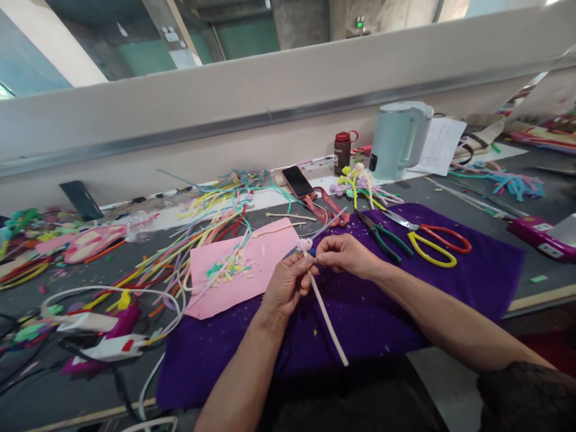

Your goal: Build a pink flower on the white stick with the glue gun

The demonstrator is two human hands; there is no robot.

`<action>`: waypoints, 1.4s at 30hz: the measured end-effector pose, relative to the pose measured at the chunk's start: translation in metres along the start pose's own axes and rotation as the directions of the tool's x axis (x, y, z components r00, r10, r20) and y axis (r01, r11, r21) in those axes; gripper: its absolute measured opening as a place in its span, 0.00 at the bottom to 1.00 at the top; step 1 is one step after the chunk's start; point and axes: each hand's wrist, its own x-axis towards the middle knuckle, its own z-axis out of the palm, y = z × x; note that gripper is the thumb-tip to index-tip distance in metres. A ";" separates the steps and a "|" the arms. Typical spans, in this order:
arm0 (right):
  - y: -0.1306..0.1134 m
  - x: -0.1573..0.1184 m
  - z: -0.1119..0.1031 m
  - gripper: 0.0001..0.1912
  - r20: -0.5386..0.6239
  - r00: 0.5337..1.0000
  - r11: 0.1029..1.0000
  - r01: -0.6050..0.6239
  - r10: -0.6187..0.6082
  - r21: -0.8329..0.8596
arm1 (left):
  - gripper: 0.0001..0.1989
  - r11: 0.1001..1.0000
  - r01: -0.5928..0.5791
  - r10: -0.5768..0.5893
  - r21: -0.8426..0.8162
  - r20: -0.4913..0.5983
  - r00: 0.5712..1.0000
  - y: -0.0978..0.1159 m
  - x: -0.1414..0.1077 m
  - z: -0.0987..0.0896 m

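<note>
My left hand [290, 281] is closed around a cream fuzzy stem [328, 321], whose long end points down toward me over a purple cloth [382, 318]. A small pale pink curled tip [304, 244] sticks up above the fingers. Close beside it on the right, my right hand [339, 255] is closed in a pinch near the top of the stem; what lies between its fingertips is too small to make out. Left of the hands lies a pink sheet [270, 255] with short cut pieces [229, 267] in green, yellow and pink.
Green-handled pliers [382, 237] and red-and-yellow scissors [425, 237] lie right of my hands. Behind stand a phone [297, 181], a brown bottle [342, 153] and a pale kettle [398, 141]. Colored stems [168, 264], white cables [173, 306] and power strips [105, 342] cover the left side.
</note>
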 end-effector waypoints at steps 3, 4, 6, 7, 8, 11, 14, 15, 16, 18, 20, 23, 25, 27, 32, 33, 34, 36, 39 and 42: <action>0.001 0.000 0.001 0.11 0.039 0.999 0.996 -0.010 0.007 0.094 | 0.09 0.999 0.018 -0.017 -0.049 0.025 1.000 0.000 0.000 -0.001; 0.001 0.000 0.001 0.11 0.063 0.998 0.992 -0.013 0.005 0.123 | 0.09 0.998 0.027 -0.025 -0.061 0.033 0.999 0.001 0.000 -0.001; 0.000 -0.001 0.000 0.11 0.109 0.994 0.984 -0.023 0.003 0.175 | 0.10 0.996 0.049 -0.045 -0.075 0.046 0.998 0.002 -0.001 -0.001; 0.001 -0.001 0.000 0.11 0.128 0.992 0.980 -0.030 0.005 0.199 | 0.10 0.995 0.056 -0.053 -0.079 0.050 0.997 0.002 -0.001 -0.001; 0.001 -0.001 -0.001 0.11 0.142 0.990 0.974 -0.038 0.006 0.223 | 0.10 0.995 0.061 -0.057 -0.081 0.055 0.997 0.003 -0.002 -0.001; 0.005 -0.001 -0.002 0.11 0.175 0.984 0.958 -0.071 0.022 0.276 | 0.10 0.993 0.074 -0.067 -0.092 0.079 0.995 0.003 -0.003 0.001; 0.010 0.001 -0.003 0.10 0.187 0.982 0.944 -0.097 0.038 0.316 | 0.08 0.991 0.086 -0.076 -0.101 0.104 0.992 0.002 -0.003 0.001; 0.011 0.001 -0.002 0.10 0.184 0.982 0.940 -0.099 0.039 0.327 | 0.08 0.991 0.088 -0.076 -0.103 0.110 0.991 0.002 -0.003 0.001; 0.012 0.001 -0.002 0.11 0.175 0.984 0.937 -0.097 0.040 0.335 | 0.08 0.991 0.086 -0.074 -0.105 0.115 0.991 0.001 -0.003 0.000; 0.013 0.002 -0.001 0.11 0.127 0.991 0.938 -0.083 0.042 0.337 | 0.08 0.992 0.071 -0.059 -0.108 0.109 0.992 0.001 -0.003 0.000; 0.013 0.002 0.001 0.11 0.056 0.997 0.944 -0.067 0.052 0.324 | 0.09 0.993 0.043 -0.033 -0.110 0.090 0.995 0.001 -0.002 -0.001; 0.012 0.003 0.004 0.12 0.005 0.998 0.948 -0.067 0.069 0.310 | 0.09 0.994 0.019 -0.011 -0.112 0.071 0.997 0.001 -0.001 -0.001; 0.011 0.002 0.004 0.12 0.021 0.998 0.944 -0.067 0.064 0.322 | 0.09 0.994 0.021 -0.013 -0.110 0.070 0.997 0.001 -0.001 -0.001; 0.011 0.002 0.004 0.12 0.058 0.997 0.938 -0.063 0.046 0.341 | 0.09 0.994 0.029 -0.021 -0.102 0.074 0.997 0.000 -0.001 -0.001; 0.011 0.002 -0.002 0.13 0.179 0.984 0.939 -0.079 0.019 0.334 | 0.09 0.994 0.067 -0.058 -0.081 0.109 0.992 -0.003 -0.002 0.000; 0.011 0.002 -0.002 0.12 0.196 0.980 0.943 -0.082 0.018 0.324 | 0.08 0.994 0.076 -0.067 -0.078 0.112 0.991 -0.003 -0.001 0.000; 0.010 0.002 -0.003 0.12 0.205 0.979 0.948 -0.080 0.016 0.308 | 0.08 0.993 0.083 -0.074 -0.078 0.113 0.991 -0.003 -0.001 -0.001; 0.006 0.001 -0.003 0.12 0.171 0.985 0.970 -0.040 -0.002 0.241 | 0.08 0.992 0.082 -0.072 -0.092 0.109 0.991 -0.003 -0.001 -0.001; 0.000 -0.001 0.000 0.10 0.019 0.997 0.994 0.073 -0.075 0.075 | 0.08 0.990 0.060 -0.047 -0.128 0.100 0.994 -0.002 0.000 -0.002; -0.004 -0.004 0.004 0.09 -0.058 0.984 0.985 0.162 -0.165 -0.062 | 0.08 0.988 0.054 -0.042 -0.142 0.084 0.996 -0.001 0.000 -0.002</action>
